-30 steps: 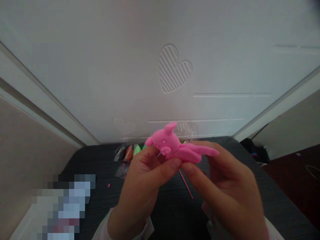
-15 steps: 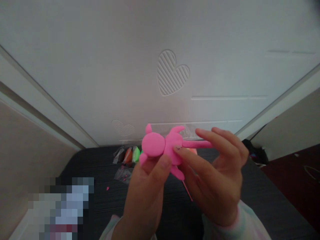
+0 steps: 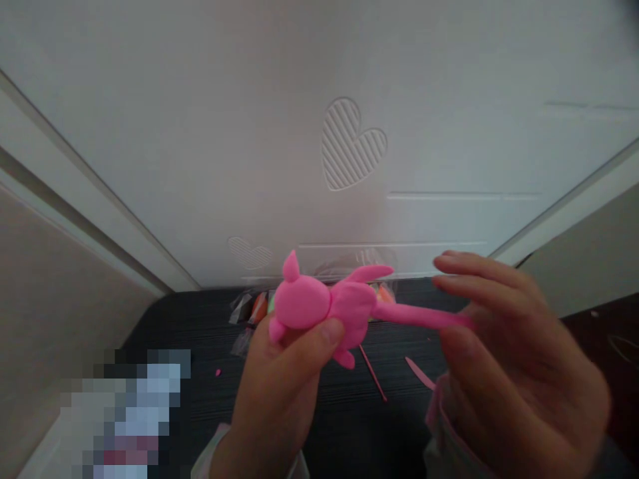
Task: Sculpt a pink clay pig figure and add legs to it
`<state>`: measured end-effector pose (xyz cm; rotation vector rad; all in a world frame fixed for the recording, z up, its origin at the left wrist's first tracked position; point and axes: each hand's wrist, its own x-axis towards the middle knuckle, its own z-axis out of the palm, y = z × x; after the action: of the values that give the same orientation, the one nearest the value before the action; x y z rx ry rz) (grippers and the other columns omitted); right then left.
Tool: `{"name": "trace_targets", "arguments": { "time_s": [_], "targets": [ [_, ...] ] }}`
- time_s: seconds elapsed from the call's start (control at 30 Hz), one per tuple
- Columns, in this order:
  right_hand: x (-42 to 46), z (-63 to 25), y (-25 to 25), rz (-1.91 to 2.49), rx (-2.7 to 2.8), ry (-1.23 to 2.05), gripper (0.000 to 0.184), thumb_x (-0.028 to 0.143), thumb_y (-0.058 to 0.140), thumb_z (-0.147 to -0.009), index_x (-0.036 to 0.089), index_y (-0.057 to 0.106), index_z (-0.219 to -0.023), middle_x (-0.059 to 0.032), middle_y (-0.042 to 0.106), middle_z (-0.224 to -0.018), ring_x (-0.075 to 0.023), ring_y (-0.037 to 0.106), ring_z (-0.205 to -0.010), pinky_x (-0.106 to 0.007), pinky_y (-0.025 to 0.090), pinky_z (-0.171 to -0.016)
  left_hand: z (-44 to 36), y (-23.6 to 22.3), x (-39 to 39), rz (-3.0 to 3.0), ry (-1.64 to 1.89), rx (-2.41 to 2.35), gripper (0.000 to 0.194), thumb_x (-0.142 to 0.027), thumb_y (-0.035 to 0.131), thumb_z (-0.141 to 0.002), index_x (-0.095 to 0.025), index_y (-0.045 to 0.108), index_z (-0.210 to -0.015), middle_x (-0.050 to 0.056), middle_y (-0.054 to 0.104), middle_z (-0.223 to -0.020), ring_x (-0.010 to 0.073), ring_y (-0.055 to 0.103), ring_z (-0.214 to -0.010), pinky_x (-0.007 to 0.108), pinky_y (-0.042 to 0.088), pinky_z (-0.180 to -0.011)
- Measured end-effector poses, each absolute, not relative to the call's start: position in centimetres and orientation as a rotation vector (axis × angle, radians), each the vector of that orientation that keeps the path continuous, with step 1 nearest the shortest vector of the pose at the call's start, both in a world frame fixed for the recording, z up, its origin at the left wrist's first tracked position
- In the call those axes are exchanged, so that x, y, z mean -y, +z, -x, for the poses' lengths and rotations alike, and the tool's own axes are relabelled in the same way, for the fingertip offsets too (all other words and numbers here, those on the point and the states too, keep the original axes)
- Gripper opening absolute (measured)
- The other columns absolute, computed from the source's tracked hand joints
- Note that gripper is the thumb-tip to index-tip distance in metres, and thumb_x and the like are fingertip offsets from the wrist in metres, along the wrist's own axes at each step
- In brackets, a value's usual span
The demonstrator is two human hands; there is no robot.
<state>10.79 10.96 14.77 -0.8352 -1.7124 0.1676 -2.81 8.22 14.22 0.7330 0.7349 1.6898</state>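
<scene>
A pink modelling-clay animal figure [image 3: 302, 303] is held above the table, its rounded head to the left and its body [image 3: 352, 313] to the right. Two ears and small limbs stick out from it. My left hand [image 3: 279, 386] grips it from below, the thumb pressing where head and body meet. A long thin clay tail [image 3: 419, 314] runs rightward to my right hand [image 3: 529, 359]. That hand's thumb lies over the tail's tip, while two other fingers stretch out above it; the exact contact there is partly hidden.
On the dark table [image 3: 210, 406] lie a thin pink stick tool [image 3: 373, 374], a pink clay knife [image 3: 419, 372] and a pink crumb [image 3: 218, 372]. Packets of coloured clay [image 3: 259, 307] sit at the back, against a white panel [image 3: 249, 133] with embossed hearts. A pixelated area covers the lower left.
My right hand has moved right, from the figure's body to the end of the tail. The tail now shows at greater length, and the figure has tilted slightly. My left hand keeps its hold.
</scene>
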Motion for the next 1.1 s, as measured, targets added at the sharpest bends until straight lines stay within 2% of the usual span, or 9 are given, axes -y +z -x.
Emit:
{"name": "trace_targets", "arguments": {
  "time_s": [0.1,0.33,0.57,0.73,0.93,1.1],
  "targets": [
    [-10.7,-11.2,15.1,0.902,1.856,0.177,0.018,0.015,0.057,-0.075,0.021,0.061,-0.091,-0.0049,0.059,-0.103,-0.0222,0.054,-0.098,-0.047,0.037,-0.090,2.8,13.8,-8.1,-0.710,1.638,-0.824,0.004,-0.024,0.063,-0.069,-0.023,0.065,-0.072,-0.002,0.066,-0.073,0.0141,0.061,-0.070,0.025,0.051,-0.064],
    [-10.4,-10.1,15.5,0.904,1.892,-0.121,0.009,0.018,0.061,-0.074,0.023,0.062,-0.081,-0.0045,0.064,-0.089,-0.0216,0.057,-0.085,-0.058,0.028,-0.090,3.1,12.8,-8.3,-0.704,1.568,-0.918,0.016,-0.025,0.065,-0.065,-0.021,0.065,-0.080,0.000,0.066,-0.076,0.0153,0.061,-0.071,0.026,0.050,-0.063],
    [-10.8,-9.6,15.3,0.926,1.845,-0.164,0.010,0.016,0.064,-0.071,0.022,0.061,-0.078,-0.0026,0.067,-0.082,-0.0215,0.059,-0.083,-0.059,0.027,-0.089,3.5,13.2,-8.4,-0.775,1.478,-0.918,0.009,-0.027,0.066,-0.065,-0.021,0.064,-0.072,-0.001,0.065,-0.069,0.0148,0.058,-0.063,0.027,0.048,-0.056],
    [-10.8,-9.5,15.2,0.933,1.841,-0.168,0.011,0.017,0.066,-0.070,0.021,0.061,-0.078,-0.0020,0.067,-0.081,-0.0209,0.059,-0.082,-0.057,0.027,-0.091,3.5,12.9,-8.5,-0.808,1.465,-0.930,0.008,-0.029,0.064,-0.069,-0.023,0.063,-0.073,-0.002,0.065,-0.071,0.0147,0.057,-0.064,0.030,0.050,-0.061],
    [-10.8,-9.4,15.3,0.941,1.848,-0.164,0.010,0.016,0.065,-0.070,0.021,0.061,-0.077,-0.0017,0.068,-0.080,-0.0196,0.060,-0.080,-0.056,0.026,-0.093,3.4,12.7,-8.4,-0.869,1.476,-0.917,0.007,-0.030,0.061,-0.072,-0.023,0.061,-0.071,-0.003,0.063,-0.066,0.0130,0.056,-0.063,0.028,0.051,-0.060],
    [-10.7,-9.4,15.4,0.926,1.845,-0.158,0.009,0.016,0.064,-0.070,0.021,0.060,-0.076,-0.0005,0.068,-0.078,-0.0194,0.061,-0.079,-0.055,0.026,-0.093,3.2,13.1,-8.8,-0.852,1.469,-0.915,0.011,-0.031,0.062,-0.069,-0.021,0.064,-0.075,-0.001,0.066,-0.071,0.0166,0.058,-0.067,0.034,0.051,-0.065]
  ]
}}
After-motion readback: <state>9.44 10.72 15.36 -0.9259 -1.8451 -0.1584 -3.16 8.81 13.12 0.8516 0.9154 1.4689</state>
